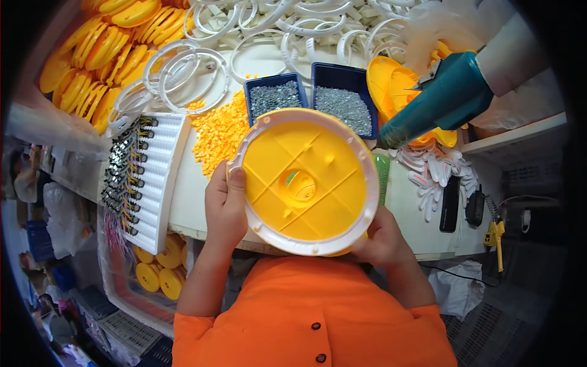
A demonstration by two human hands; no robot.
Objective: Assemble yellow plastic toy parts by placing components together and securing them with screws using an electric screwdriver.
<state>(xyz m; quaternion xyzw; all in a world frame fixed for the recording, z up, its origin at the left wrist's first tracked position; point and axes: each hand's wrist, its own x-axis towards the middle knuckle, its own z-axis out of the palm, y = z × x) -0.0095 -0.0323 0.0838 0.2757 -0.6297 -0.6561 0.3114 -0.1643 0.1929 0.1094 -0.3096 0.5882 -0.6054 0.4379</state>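
- We are holding a yellow disc [333, 205], ringed by a white rim [370, 183], in front of our orange shirt [318, 300], over the tabletop's [189, 208] near edge.
- Our left hand [225, 202] is pinching the disc's left edge, the thumb pressing on the face and the other fingers curling behind.
- Our right hand [384, 240] is gripping the lower right edge, its fingers partly hiding beneath.
- Beyond the disc, two blue trays [327, 73] are holding small metal pieces [342, 110]; loose yellow pieces [220, 131] are lying to their left.
- Further left, a white foam tray [162, 177] is carrying wired components [122, 177].
- White rings [194, 79] are lying behind, and yellow discs [110, 46] are crowding the far left corner.
- On the right, a teal tube-like device [440, 92] is slanting in above gloves [433, 174], and a black oblong object [449, 203] is lying just beside them.
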